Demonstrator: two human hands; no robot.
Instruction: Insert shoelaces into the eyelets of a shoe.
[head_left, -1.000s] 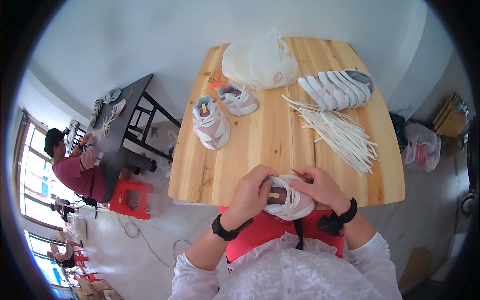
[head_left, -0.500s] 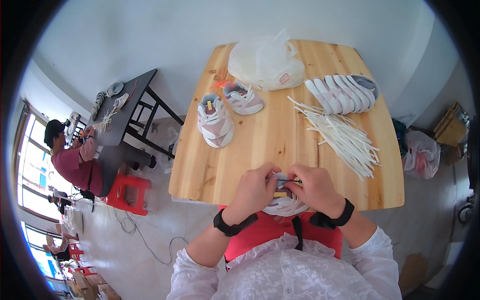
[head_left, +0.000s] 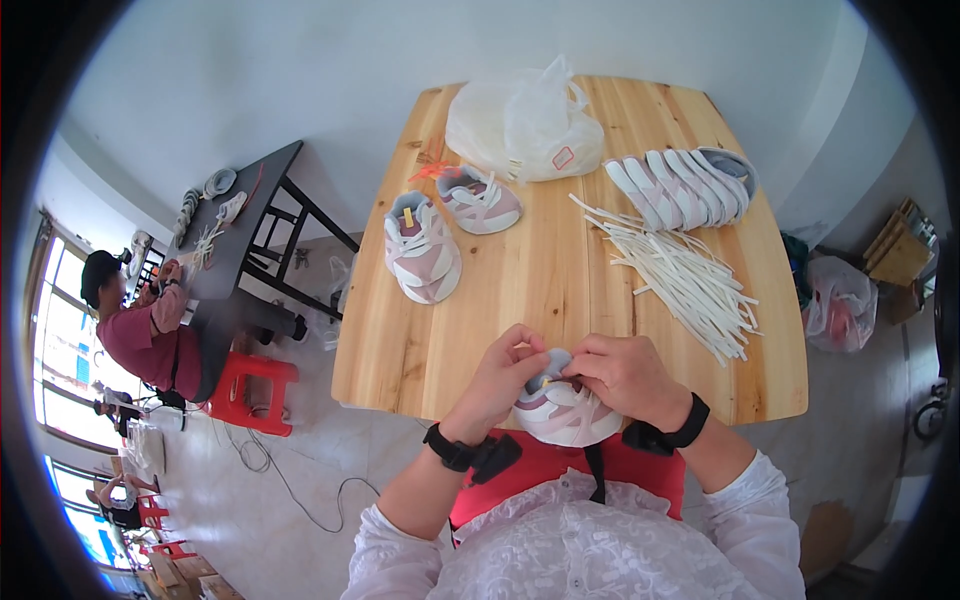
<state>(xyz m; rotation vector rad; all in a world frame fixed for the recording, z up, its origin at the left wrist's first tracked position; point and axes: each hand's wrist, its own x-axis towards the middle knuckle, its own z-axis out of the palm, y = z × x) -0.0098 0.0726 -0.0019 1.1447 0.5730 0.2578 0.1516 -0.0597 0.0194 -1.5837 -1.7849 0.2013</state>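
At the table's near edge, in front of my body, is a pink and white shoe upper (head_left: 566, 416) with a grey lining and a small yellow tag. My left hand (head_left: 503, 374) is closed, thumb and fingertips on the left side of its opening. On the other side, my right hand (head_left: 625, 374) pinches close to the grey lining; its fingers hide whatever is between them. Loose white laces (head_left: 685, 285) lie in a heap beyond my right hand. To the far left rest two laced shoe uppers, one nearer (head_left: 422, 255) and one farther (head_left: 482, 200).
A row of nested shoe uppers (head_left: 680, 188) sits at the far right of the wooden table (head_left: 560, 270). A white plastic bag (head_left: 525, 125) stands at the back, beside an orange string (head_left: 430, 171). Leftward, a person (head_left: 150, 335) works at a dark table (head_left: 232, 240) near a red stool (head_left: 252, 390).
A thin dark tool stretched between my fingers is now out of sight. My hands have spread slightly apart, and more of the shoe upper shows. The view has shifted slightly.
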